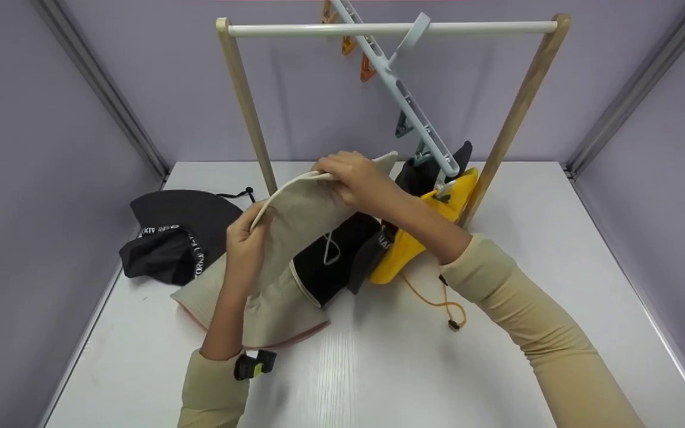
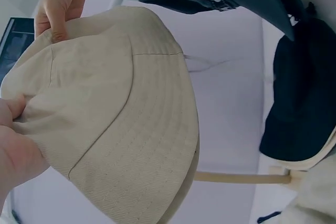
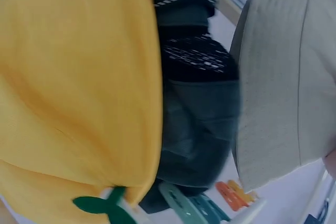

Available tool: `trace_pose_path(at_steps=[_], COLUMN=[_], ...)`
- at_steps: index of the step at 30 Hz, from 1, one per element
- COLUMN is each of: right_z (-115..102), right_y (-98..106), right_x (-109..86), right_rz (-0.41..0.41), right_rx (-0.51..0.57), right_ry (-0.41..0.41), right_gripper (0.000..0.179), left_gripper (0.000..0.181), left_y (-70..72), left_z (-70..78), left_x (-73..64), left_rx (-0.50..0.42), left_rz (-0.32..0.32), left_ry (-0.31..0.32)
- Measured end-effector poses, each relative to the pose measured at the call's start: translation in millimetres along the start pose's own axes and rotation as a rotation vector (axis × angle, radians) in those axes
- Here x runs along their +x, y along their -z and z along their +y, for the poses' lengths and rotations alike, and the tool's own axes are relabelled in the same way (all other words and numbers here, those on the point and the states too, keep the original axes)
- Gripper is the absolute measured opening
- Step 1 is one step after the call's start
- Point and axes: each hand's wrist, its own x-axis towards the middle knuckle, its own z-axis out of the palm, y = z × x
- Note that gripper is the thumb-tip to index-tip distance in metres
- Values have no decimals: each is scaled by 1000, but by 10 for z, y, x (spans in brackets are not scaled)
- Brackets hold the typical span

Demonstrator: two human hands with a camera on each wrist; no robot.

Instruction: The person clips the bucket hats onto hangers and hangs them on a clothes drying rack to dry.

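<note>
Both hands hold a beige bucket hat [image 1: 307,211] up in front of the rack. My left hand [image 1: 244,249] pinches its pale edge at the left, thumb on the near side. With fingers bent over the top, my right hand [image 1: 354,178] grips the same edge farther right. In the left wrist view the hat's stitched brim [image 2: 152,124] points right. A yellow hat [image 1: 405,246] with a green leaf and a dark hat with white lettering [image 3: 199,119] hang from the clip hanger [image 1: 384,74] beside my right forearm.
The hanger hooks on the rack's white bar [image 1: 295,30], tilted down to the right, with orange clips [image 1: 367,68] at its far end. On the white table [image 1: 342,380] lie a black hat [image 1: 185,220], another beige hat [image 1: 283,321] and a black piece with pale trim [image 1: 330,267].
</note>
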Motion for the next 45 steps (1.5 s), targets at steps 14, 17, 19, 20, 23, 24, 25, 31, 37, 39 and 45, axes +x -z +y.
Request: trace_pose_path(at_steps=[14,17,19,20,23,24,25,31,37,39,45], right_z=[313,376,421,441,500,517,533,580,593,604,687], right_y=[-246,-268,-272,-270,-263,-258,-255,-226,-167,-137,-15], right_x=[-121,-173,-209,-225,-270,-286,-300,-375,-448,-478,-574], right_rz=[-10,-14,-7,-2,17,22,24,25,34,57,152], right_rx=[-98,-112,-109,-105,-92,-93,-94,-67,-12,10,113], right_ry=[-215,-266,-297,-310,-347,-358,-368,-459,-580,-624,-730], right_gripper=[11,12,12,12,13,13,13,16,24,25,25], left_gripper=[15,15,15,15,17,18,18,18,18,19,22], left_y=[-299,-406,-479,-512,-606,-633,-657,-781,-875,-904,-1003], left_z=[-428,-470,-495,-512,-552,-564,-578,-630,-656,-663,-650], left_x=[-5,-10,-8,-4,11,16,22,32,8,-3,-20], left_rx=[-3,-22,-33,-38,-34,-29,-24,-30,-23,-54,-91], left_rz=[117,138,146,146,149,148,146,130,159,163,160], left_ry=[100,136,157,167,184,185,185,188,241,245,248])
